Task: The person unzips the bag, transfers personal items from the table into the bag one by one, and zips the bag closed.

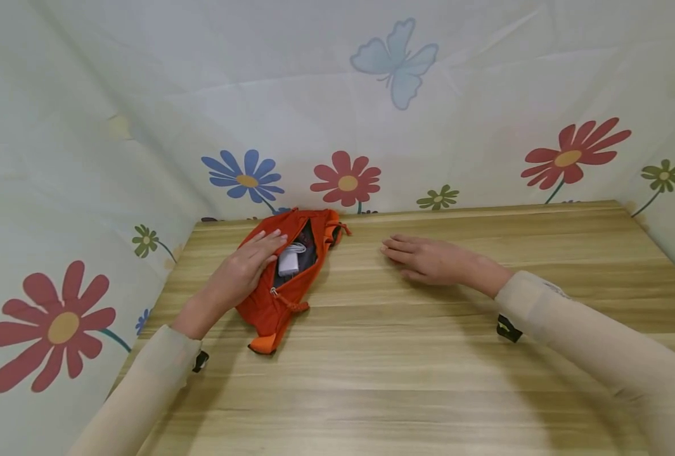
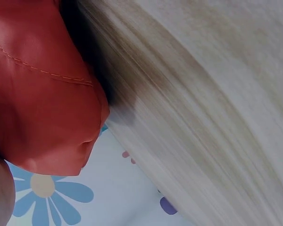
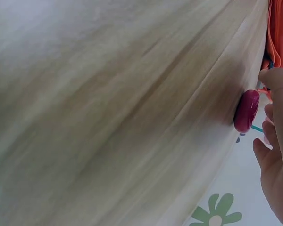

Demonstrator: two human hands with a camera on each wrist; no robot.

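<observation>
An orange-red zippered pouch (image 1: 257,313) lies unzipped at the left of the table, its dark lining showing. Inside it sits a white charger (image 1: 288,261) with a coiled white cable. My left hand (image 1: 246,269) rests on the pouch's left side, fingers extended toward the opening. In the left wrist view the pouch's stitched side (image 2: 42,108) fills the left. To the right of the pouch, my right hand (image 1: 437,259) is low over the table with loosely bent fingers. Just past those fingers, a shiny magenta rounded object (image 3: 246,111) lies on the table; the hand hides it in the head view.
The wood-grain table (image 1: 371,380) backs onto a white curtain (image 1: 474,107) printed with flowers and a butterfly. The same cloth hangs along the left and right sides. An orange zipper pull (image 1: 297,306) dangles from the pouch's near end.
</observation>
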